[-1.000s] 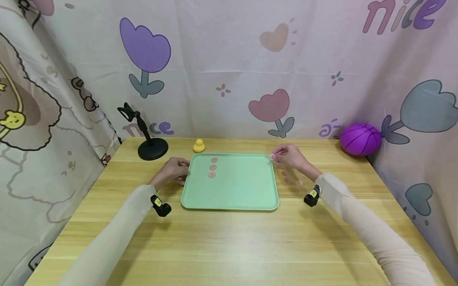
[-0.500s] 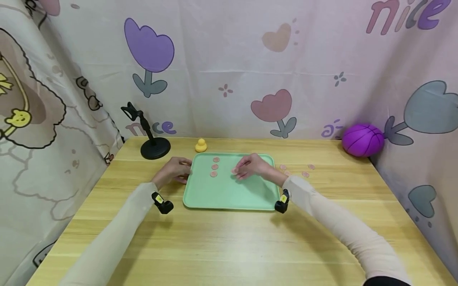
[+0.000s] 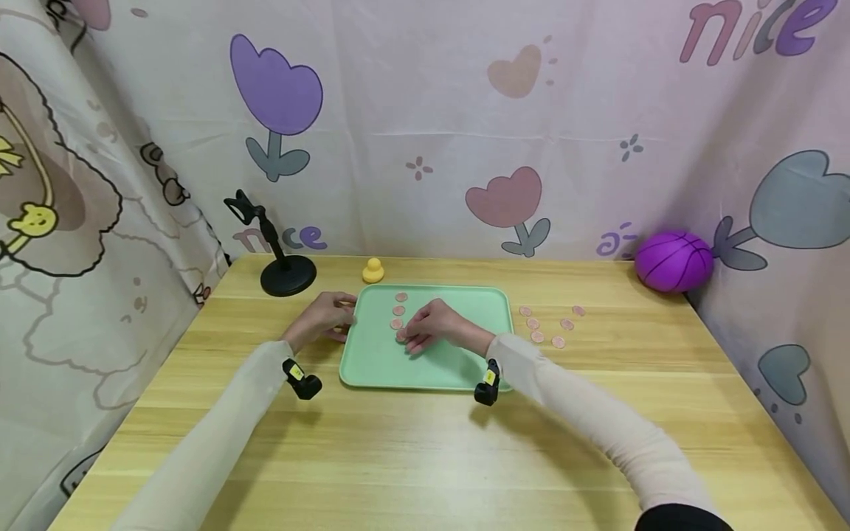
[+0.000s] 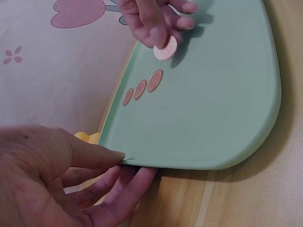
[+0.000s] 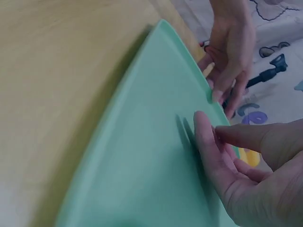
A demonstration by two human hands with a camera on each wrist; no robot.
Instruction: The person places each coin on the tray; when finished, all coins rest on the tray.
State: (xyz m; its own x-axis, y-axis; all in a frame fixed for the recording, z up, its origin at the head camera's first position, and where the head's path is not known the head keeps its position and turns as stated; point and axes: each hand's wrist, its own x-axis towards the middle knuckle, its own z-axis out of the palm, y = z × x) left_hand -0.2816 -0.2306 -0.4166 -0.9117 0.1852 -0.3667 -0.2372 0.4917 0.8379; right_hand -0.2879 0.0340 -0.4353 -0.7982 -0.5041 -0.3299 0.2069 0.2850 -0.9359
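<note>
Fingers (image 4: 150, 19) of the right hand (image 3: 434, 323): thumb and forefinger almost together, pinching one copper-coloured coin (image 4: 165, 49) tilted over the tray (image 3: 385, 369). Remaining fingers of that hand loosely bent beside it. Held coin sits just past the near end of a row of three coins (image 3: 398, 310) lying flat on the tray, toward its left side. Cannot tell whether its lower edge touches the surface (in the right wrist view the fingertips hide it).

Left hand (image 3: 325, 316): grasping the tray's left edge, thumb (image 4: 113, 155) on the rim, other fingers below it, partly hidden.

Six loose coins (image 3: 533, 323) on the wooden table (image 3: 425, 457), right of the tray, in two slanting lines of three, none touching. Yellow duck (image 3: 373, 271) just behind the tray's far left corner; black stand (image 3: 288, 276) left of it; purple ball (image 3: 674, 261) at the table's far right.
</note>
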